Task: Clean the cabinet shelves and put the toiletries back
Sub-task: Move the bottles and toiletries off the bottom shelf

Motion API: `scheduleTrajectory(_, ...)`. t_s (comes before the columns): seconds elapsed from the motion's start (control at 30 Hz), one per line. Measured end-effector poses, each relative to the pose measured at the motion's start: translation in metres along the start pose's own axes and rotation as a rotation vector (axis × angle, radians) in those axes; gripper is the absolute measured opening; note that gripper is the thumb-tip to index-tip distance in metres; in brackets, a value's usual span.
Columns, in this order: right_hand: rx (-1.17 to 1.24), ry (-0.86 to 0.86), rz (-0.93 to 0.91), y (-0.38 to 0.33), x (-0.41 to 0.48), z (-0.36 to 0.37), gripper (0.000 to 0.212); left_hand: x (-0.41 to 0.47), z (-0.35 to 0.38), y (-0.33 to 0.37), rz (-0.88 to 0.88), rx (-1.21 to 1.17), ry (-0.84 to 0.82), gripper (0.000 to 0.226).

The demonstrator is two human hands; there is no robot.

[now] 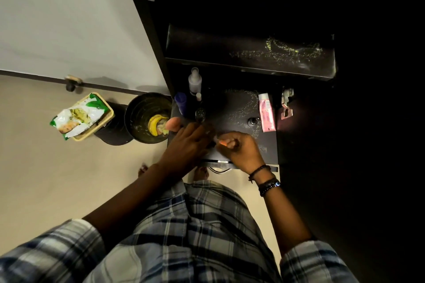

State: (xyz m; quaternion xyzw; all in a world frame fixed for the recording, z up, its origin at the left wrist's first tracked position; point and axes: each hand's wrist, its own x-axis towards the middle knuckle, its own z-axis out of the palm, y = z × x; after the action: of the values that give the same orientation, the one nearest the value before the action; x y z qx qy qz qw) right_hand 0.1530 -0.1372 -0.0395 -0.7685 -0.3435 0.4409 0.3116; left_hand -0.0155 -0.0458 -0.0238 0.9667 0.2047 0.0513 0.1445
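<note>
I look down into a black cabinet. Its upper shelf (pixel 253 53) is bare apart from yellowish powder. On the lower shelf (pixel 236 110) stand a clear spray bottle (pixel 195 81), a blue bottle (pixel 180 101), a small dark jar (pixel 200 114) and a pink tube (pixel 266 111) lying at the right. My right hand (pixel 241 151) grips a small orange item (pixel 222 143) at the shelf's front. My left hand (pixel 186 145) lies beside it on the shelf, its fingers meeting the right hand; what they hold is hidden. A pink rounded object (pixel 173 123) sits by the left hand.
On the floor to the left stand a black bin (pixel 138 110) with a banana peel (pixel 154 124) inside, and a yellow basket (pixel 110 112) holding a green-white packet (pixel 79 116). A metal hinge (pixel 286 103) is on the cabinet's right wall. The white wall rises at left.
</note>
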Motion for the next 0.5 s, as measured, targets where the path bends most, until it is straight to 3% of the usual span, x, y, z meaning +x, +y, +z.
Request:
scheduleTrajectory(0.1, -0.038, -0.072, -0.075, -0.017, 0.001, -0.002, 0.012, 0.006, -0.004, 0.002, 0.037, 0.036, -0.009, 0.035)
scheduleTrajectory(0.23, 0.024, -0.102, -0.065, -0.019, 0.011, -0.016, 0.029, 0.011, -0.009, 0.005, -0.002, 0.024, 0.035, 0.037)
scheduleTrajectory(0.27, 0.018, -0.053, -0.074, -0.017, 0.015, -0.021, 0.033, 0.01, -0.007, 0.004, -0.023, 0.013, 0.042, 0.04)
scheduleTrajectory(0.4, -0.178, 0.44, -0.047, 0.002, 0.039, -0.044, 0.04, 0.002, -0.003, -0.001, -0.201, -0.171, 0.019, 0.038)
scheduleTrajectory(0.5, -0.268, 0.396, 0.13, 0.023, 0.056, -0.046, 0.042, -0.009, -0.005, 0.0, -0.283, -0.307, 0.051, 0.039)
